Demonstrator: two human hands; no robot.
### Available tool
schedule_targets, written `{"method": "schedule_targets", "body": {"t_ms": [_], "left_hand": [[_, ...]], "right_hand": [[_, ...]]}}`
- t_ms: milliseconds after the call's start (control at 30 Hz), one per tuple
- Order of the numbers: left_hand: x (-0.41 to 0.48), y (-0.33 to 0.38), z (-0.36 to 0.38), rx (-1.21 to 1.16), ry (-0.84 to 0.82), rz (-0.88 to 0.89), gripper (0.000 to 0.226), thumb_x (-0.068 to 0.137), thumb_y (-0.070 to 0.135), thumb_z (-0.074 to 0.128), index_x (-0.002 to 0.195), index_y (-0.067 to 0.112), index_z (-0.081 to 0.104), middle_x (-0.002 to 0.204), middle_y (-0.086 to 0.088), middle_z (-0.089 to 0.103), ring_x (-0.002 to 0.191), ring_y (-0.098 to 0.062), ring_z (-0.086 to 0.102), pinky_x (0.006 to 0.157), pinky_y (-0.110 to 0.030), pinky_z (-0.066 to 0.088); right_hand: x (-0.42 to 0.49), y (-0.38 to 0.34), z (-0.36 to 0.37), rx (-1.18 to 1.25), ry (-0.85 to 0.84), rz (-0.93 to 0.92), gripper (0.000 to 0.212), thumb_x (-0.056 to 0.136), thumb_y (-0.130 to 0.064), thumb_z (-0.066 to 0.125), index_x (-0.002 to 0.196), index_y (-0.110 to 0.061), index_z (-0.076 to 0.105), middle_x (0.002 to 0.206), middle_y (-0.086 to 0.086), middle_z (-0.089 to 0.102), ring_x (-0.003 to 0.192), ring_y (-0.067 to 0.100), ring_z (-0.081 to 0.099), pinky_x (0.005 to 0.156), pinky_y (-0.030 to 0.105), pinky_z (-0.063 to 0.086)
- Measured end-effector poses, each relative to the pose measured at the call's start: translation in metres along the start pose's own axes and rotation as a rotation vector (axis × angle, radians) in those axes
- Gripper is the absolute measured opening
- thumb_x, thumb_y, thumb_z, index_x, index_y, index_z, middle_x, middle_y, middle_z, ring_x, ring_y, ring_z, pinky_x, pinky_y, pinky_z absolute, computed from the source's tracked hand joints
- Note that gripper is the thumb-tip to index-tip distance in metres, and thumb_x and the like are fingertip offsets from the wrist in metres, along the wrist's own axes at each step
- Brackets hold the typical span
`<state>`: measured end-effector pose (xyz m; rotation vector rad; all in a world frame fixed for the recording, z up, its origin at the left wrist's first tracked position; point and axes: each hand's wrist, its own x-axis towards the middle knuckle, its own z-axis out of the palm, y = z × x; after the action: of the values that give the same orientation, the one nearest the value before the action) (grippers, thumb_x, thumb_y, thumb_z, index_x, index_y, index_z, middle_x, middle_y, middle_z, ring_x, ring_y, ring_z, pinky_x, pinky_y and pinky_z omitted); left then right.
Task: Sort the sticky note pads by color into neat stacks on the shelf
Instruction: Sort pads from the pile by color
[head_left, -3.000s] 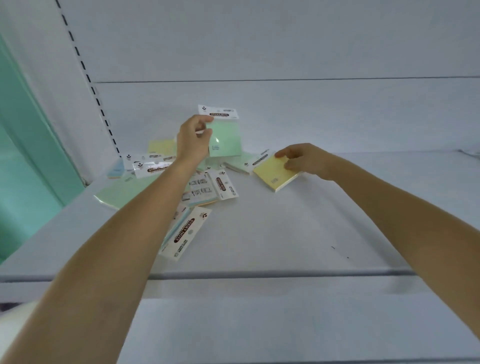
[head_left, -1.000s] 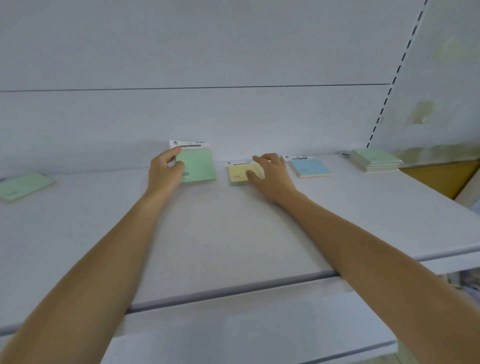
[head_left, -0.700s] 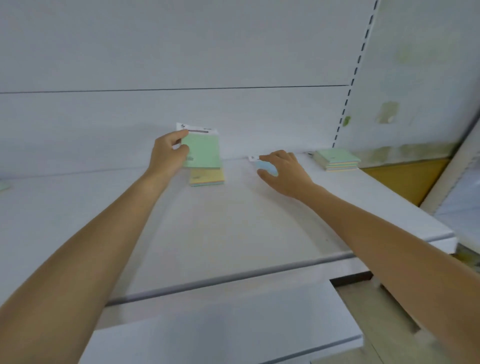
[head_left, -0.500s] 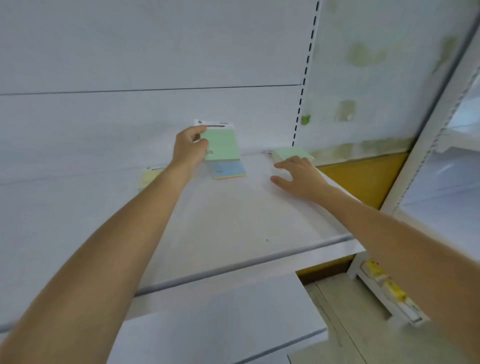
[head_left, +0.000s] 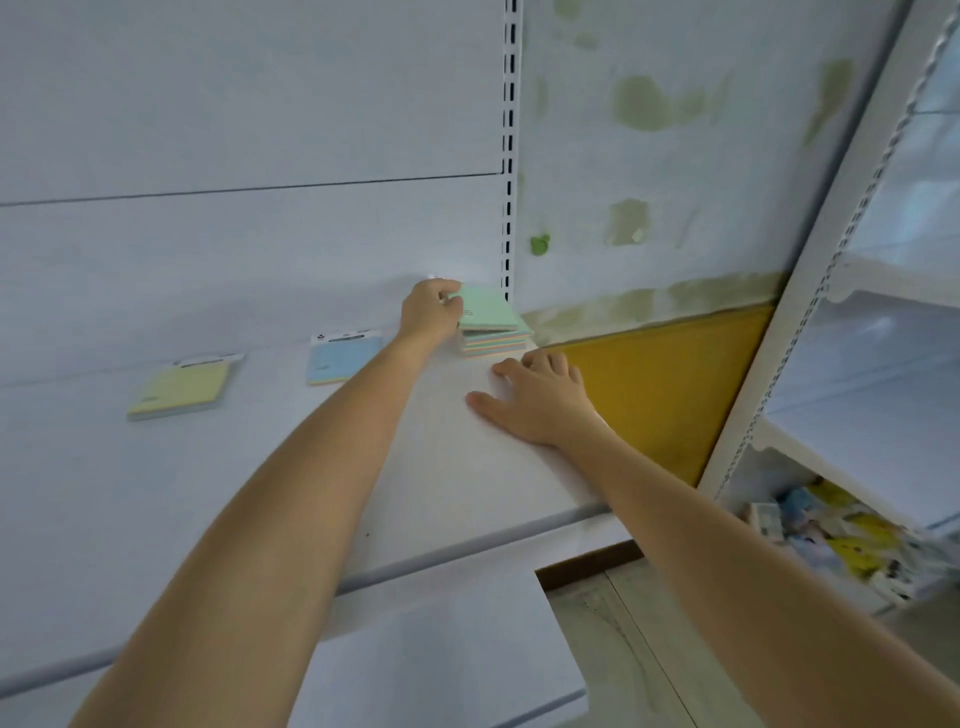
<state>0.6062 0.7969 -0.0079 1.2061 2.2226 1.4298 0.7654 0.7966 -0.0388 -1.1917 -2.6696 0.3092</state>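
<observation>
My left hand (head_left: 428, 312) grips a green sticky note pad (head_left: 488, 312) and holds it tilted on top of the green stack (head_left: 496, 344) at the shelf's far right end. My right hand (head_left: 535, 400) lies flat on the white shelf (head_left: 457, 467) just in front of that stack, fingers spread, holding nothing. A blue pad (head_left: 340, 358) lies to the left of my left arm, and a yellow pad (head_left: 182, 387) lies further left, both against the back panel.
A slotted upright (head_left: 509, 156) rises behind the stack. Beyond the shelf end is a stained wall with a yellow panel (head_left: 670, 384). A second white rack (head_left: 857, 312) stands at the right with mixed packets (head_left: 841, 540) on its low shelf.
My view swung right along the shelf. My left hand carried the green pad from the mixed pile to the green stack. My right hand let go of the yellow pad and now rests flat.
</observation>
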Motion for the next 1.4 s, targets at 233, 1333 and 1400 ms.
{"method": "schedule_targets", "body": {"t_ms": [233, 1333, 1400], "left_hand": [[-0.011, -0.011, 0.014, 0.291, -0.201, 0.101, 0.057, 0.086, 0.037, 0.055, 0.135, 0.009, 0.045, 0.152, -0.020, 0.019, 0.145, -0.023, 0.016, 0.116, -0.027, 0.016], [-0.214, -0.136, -0.369, 1.067, 0.275, 0.079, 0.040, 0.098, 0.032, 0.032, 0.129, 0.015, 0.050, 0.130, -0.010, 0.056, 0.119, -0.031, 0.051, 0.091, -0.040, 0.043], [-0.240, -0.156, -0.410, 1.120, 0.313, 0.068, 0.039, 0.098, 0.031, 0.033, 0.127, 0.012, 0.052, 0.125, -0.013, 0.059, 0.115, -0.033, 0.053, 0.087, -0.042, 0.045]], "right_hand": [[0.001, 0.002, 0.002, 0.026, 0.023, -0.007, 0.061, 0.083, -0.062, 0.041, 0.130, -0.024, 0.045, 0.137, 0.008, 0.040, 0.130, 0.028, 0.028, 0.107, 0.036, 0.022], [-0.061, -0.335, 0.024, -0.081, 0.021, -0.673, 0.035, 0.094, -0.039, 0.038, 0.111, -0.021, 0.062, 0.121, 0.003, 0.062, 0.113, 0.026, 0.055, 0.092, 0.035, 0.043], [-0.072, -0.382, 0.039, -0.097, 0.056, -0.756, 0.034, 0.095, -0.037, 0.036, 0.110, -0.020, 0.061, 0.118, 0.003, 0.062, 0.111, 0.026, 0.056, 0.089, 0.034, 0.043]]}}
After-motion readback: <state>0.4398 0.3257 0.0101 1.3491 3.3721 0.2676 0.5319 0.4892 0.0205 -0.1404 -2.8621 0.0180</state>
